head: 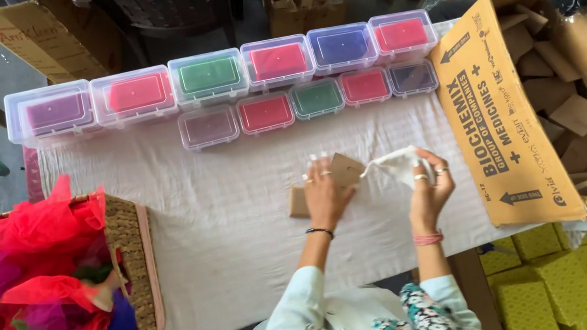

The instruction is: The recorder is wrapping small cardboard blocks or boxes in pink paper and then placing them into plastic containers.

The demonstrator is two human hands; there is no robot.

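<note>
Brown cardboard squares [341,169] are pressed under the left hand [326,197] on the white-clothed bench [224,223]. White cloth [397,166] is pinched closed-fingered in the right hand [426,187], keeping it spread.

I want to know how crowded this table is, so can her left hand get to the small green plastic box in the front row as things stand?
Probably yes. The left hand rests on a brown card, and only bare white cloth lies between it and the small green box. It would have to let go of the card first.
</note>
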